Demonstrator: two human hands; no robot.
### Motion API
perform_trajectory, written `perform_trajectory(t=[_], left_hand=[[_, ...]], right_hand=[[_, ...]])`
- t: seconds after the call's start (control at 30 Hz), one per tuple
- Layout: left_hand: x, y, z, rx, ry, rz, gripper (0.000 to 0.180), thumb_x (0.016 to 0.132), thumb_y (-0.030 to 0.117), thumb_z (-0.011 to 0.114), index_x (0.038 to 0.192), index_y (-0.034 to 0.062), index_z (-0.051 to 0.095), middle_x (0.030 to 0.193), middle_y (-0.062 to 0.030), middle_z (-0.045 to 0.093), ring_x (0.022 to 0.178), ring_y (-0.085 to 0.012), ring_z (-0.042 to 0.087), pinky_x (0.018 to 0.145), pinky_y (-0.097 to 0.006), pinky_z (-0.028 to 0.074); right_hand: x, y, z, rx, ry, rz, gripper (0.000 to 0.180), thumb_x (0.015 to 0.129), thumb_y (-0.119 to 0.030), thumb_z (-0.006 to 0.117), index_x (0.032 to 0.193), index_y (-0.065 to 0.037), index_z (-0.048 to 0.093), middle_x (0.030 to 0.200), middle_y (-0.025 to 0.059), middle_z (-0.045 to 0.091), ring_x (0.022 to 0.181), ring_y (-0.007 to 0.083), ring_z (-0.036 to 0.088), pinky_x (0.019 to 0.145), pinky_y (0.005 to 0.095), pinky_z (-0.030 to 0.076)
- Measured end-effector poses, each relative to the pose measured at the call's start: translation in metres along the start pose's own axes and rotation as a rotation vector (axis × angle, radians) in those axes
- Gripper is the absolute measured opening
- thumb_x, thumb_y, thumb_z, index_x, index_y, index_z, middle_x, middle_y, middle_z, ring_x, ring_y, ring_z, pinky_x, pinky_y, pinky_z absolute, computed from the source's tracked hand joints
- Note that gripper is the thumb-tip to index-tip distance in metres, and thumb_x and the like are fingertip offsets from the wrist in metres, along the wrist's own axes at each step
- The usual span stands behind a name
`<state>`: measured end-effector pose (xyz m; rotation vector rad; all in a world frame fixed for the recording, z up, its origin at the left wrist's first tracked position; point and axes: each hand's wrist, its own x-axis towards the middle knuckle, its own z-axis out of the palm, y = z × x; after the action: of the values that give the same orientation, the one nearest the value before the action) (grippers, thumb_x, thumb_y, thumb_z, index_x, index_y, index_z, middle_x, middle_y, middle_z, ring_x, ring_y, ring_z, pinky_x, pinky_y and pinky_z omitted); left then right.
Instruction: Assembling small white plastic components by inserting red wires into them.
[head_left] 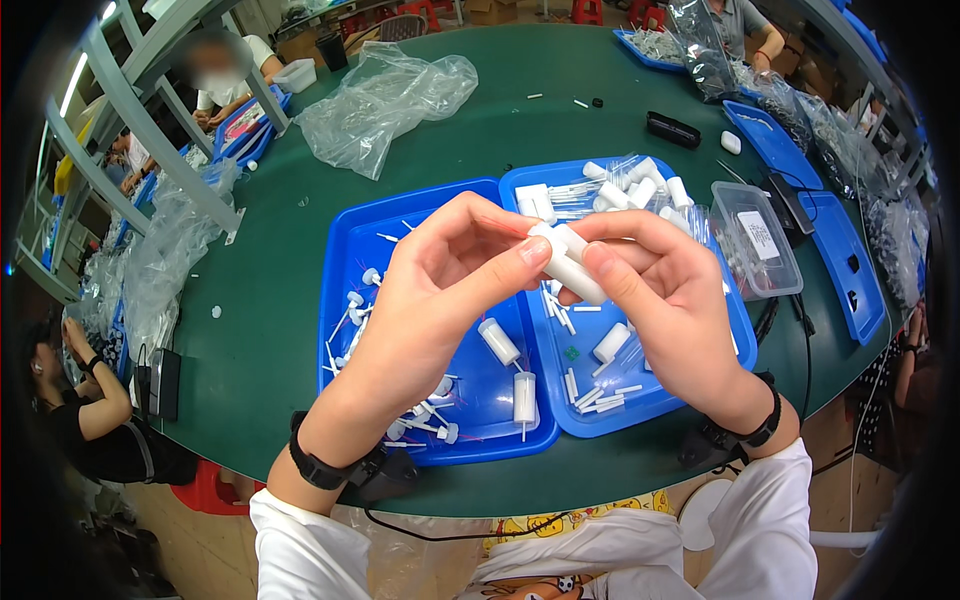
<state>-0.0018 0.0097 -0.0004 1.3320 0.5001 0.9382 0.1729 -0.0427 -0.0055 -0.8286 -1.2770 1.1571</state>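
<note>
Above the two trays, both my hands meet around white plastic parts. Between the thumb and fingers of my left hand (455, 255) is pinched a small white cap-like piece (547, 236). A white cylinder (578, 279) lies against it, gripped by the thumb and fingers of my right hand (665, 290). The two parts touch; whether they are joined I cannot tell. Below my left hand is a blue tray (345, 220) with several small white-capped parts with thin stems, plus two white cylinders (498, 342) with stems. The right blue tray (600, 425) holds white cylinders, short white tubes and clear tubes.
A clear plastic box (775, 275) stands right of the trays. Beyond them, a crumpled plastic bag (385, 105), a black case (673, 130) and a small white case (731, 143) lie on the green table (270, 260). Metal posts (165, 140) rise at left. Other people sit around.
</note>
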Motion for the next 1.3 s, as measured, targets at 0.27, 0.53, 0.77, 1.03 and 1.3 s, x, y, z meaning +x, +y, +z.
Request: perform_trajectory(t=[0.27,0.53,0.77,1.03,1.3], left_hand=[[0.001,-0.002,-0.003,-0.005,0.022,-0.016,0.015,0.086,0.014,0.059,0.094,0.0043,0.051,0.098,-0.0084,0.057,0.097,-0.0154,0.055,0.086,-0.031,0.044],[0.000,-0.002,-0.003,0.069,-0.004,0.020,0.019,0.086,0.013,0.059,0.100,0.0013,0.054,0.101,-0.0098,0.057,0.099,-0.0160,0.056,0.090,-0.033,0.044],[0.001,-0.005,-0.004,0.026,-0.002,0.034,0.019,0.088,0.012,0.057,0.102,-0.0007,0.055,0.105,-0.0106,0.058,0.099,-0.0174,0.056,0.090,-0.035,0.046],[0.002,-0.007,-0.004,0.031,-0.009,0.058,0.017,0.088,0.010,0.057,0.101,-0.0008,0.054,0.104,-0.0106,0.058,0.099,-0.0167,0.057,0.088,-0.034,0.048],[0.002,-0.006,0.000,0.036,-0.009,0.024,0.019,0.088,0.009,0.057,0.104,-0.0005,0.054,0.103,-0.0104,0.059,0.097,-0.0148,0.058,0.085,-0.029,0.048]], right_hand=[[0.000,0.003,0.006,-0.062,-0.024,-0.114,0.026,0.085,-0.002,0.059,0.109,0.005,0.053,0.100,0.0137,0.062,0.092,0.0156,0.061,0.083,0.0263,0.047],[0.000,0.010,-0.002,-0.299,0.007,-0.228,0.030,0.081,-0.002,0.063,0.109,0.003,0.054,0.098,0.0127,0.063,0.091,0.0169,0.061,0.080,0.0290,0.049],[0.001,0.008,-0.002,-0.909,0.054,-0.546,0.034,0.079,-0.004,0.063,0.112,0.003,0.055,0.090,0.0178,0.061,0.080,0.0295,0.061,0.070,0.0351,0.049],[0.003,0.007,-0.001,-1.084,0.035,-0.650,0.034,0.078,-0.003,0.063,0.110,0.006,0.055,0.085,0.0167,0.059,0.075,0.0301,0.059,0.065,0.0358,0.047],[0.004,0.007,-0.003,-0.931,0.086,-0.617,0.026,0.075,0.000,0.063,0.101,0.002,0.062,0.084,0.0140,0.062,0.074,0.0276,0.061,0.064,0.0332,0.049]])
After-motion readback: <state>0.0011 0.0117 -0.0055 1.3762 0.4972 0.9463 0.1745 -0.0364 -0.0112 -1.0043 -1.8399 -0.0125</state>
